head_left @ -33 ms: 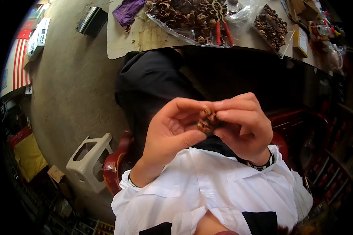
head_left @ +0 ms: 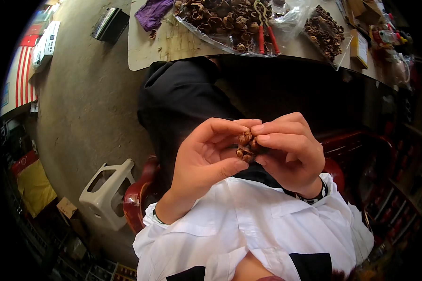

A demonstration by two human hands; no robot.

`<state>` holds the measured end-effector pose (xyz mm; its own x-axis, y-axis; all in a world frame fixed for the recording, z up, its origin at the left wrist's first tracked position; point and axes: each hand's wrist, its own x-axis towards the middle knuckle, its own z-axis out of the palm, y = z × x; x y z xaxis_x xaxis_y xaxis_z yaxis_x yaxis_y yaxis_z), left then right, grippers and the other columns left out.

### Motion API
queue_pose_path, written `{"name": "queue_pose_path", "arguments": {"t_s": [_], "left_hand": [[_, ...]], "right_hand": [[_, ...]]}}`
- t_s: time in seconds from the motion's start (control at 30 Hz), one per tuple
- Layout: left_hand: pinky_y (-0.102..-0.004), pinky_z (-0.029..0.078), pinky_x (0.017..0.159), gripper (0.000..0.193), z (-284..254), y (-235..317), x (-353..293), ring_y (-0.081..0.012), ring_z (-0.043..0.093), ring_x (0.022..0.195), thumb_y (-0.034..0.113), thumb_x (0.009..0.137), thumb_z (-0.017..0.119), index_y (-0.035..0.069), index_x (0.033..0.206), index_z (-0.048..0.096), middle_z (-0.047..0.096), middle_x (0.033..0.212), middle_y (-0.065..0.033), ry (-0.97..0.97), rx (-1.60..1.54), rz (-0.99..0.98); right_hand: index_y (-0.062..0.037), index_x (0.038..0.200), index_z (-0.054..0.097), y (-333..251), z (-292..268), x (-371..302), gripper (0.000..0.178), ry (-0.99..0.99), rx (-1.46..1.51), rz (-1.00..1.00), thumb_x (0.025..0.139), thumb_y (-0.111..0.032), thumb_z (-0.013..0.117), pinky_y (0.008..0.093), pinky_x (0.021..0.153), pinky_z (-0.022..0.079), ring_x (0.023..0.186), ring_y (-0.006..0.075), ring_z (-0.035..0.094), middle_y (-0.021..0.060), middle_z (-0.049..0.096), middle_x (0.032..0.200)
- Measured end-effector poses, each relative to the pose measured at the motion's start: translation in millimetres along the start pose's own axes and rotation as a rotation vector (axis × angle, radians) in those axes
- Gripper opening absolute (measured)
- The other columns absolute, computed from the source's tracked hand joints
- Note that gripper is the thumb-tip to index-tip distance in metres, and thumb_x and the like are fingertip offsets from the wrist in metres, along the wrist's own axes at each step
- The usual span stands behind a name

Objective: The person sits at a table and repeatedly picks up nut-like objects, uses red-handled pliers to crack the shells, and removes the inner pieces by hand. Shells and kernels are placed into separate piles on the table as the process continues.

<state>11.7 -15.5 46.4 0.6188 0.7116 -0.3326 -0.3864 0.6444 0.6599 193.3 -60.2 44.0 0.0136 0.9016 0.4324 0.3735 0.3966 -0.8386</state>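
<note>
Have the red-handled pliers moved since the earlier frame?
No. The pliers lie in the same spot relative to the table's near edge.

Left hand [head_left: 197,157] and right hand [head_left: 293,145] meet before a white shirt [head_left: 262,210], both pinching a cracked brown nut [head_left: 245,152] (broken, craggy surface uppermost). Beyond, on a pale table [head_left: 154,52]: brown shells [head_left: 215,21] on clear plastic [head_left: 206,36], red-handled pliers [head_left: 261,40] lying across; purple cloth [head_left: 153,12] at left. Pale stool [head_left: 105,199] on concrete floor [head_left: 79,107].

Two bare hands [head_left: 197,157] are at centre. One pair of red-handled metal pliers [head_left: 261,40] lies at the top, one beige plastic stool [head_left: 101,199] at lower left.
</note>
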Motion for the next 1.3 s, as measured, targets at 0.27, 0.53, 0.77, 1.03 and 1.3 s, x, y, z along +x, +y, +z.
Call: {"name": "queue_pose_path", "arguments": {"t_s": [0.27, 0.53, 0.77, 1.03, 1.3], "left_hand": [[-0.0322, 0.054, 0.090, 0.049, 0, 0, -8, -0.0217, 0.057, 0.108, -0.018, 0.073, 0.064, -0.005, 0.119, 0.054, 0.051, 0.117, -0.0143, -0.013, 0.314, 0.294], [-0.0332, 0.057, 0.085, 0.048, 1, -3, -8, -0.0234, 0.060, 0.103, -0.020, 0.071, 0.064, -0.005, 0.115, 0.054, 0.049, 0.112, -0.0124, 0.037, 0.403, 0.383], [-0.0274, 0.058, 0.077, 0.045, 5, -6, -8, -0.0187, 0.062, 0.095, -0.018, 0.070, 0.066, -0.004, 0.111, 0.054, 0.054, 0.107, -0.0120, 0.134, 0.513, 0.451], [-0.0293, 0.058, 0.080, 0.043, 5, 0, -7, -0.0191, 0.062, 0.100, -0.019, 0.071, 0.064, -0.005, 0.110, 0.055, 0.057, 0.106, -0.0110, 0.163, 0.436, 0.273], [-0.0302, 0.056, 0.084, 0.040, 0, -8, -2, -0.0186, 0.063, 0.097, -0.018, 0.072, 0.065, -0.004, 0.109, 0.057, 0.057, 0.105, -0.0109, 0.129, 0.645, 0.355]], "right_hand": [[-0.0068, 0.079, 0.060, -18, -6, -5, 0.027, 0.091, -0.095, -0.070, 0.071, -0.021, 0.081, 0.0455, 0.081, 0.056, 0.073, 0.0215, 0.053, 0.0060, 0.060, 0.078], [-0.0052, 0.057, 0.043, -24, 10, 2, 0.037, -0.047, -0.129, -0.326, 0.076, -0.013, 0.073, 0.0423, 0.081, 0.058, 0.051, 0.0154, 0.037, 0.0019, 0.036, 0.057], [-0.0056, 0.057, 0.049, -27, 11, 1, 0.035, -0.193, -0.284, -0.360, 0.076, -0.017, 0.076, 0.0438, 0.084, 0.057, 0.053, 0.0138, 0.040, 0.0022, 0.046, 0.057], [-0.0048, 0.056, 0.048, -25, 13, 2, 0.035, -0.202, -0.326, -0.376, 0.076, -0.015, 0.074, 0.0420, 0.083, 0.057, 0.051, 0.0152, 0.042, 0.0025, 0.043, 0.055], [-0.0058, 0.054, 0.045, -25, 2, 19, 0.040, -0.225, -0.288, -0.233, 0.076, -0.022, 0.075, 0.0320, 0.060, 0.057, 0.047, 0.0194, 0.047, 0.0044, 0.043, 0.053]]}}
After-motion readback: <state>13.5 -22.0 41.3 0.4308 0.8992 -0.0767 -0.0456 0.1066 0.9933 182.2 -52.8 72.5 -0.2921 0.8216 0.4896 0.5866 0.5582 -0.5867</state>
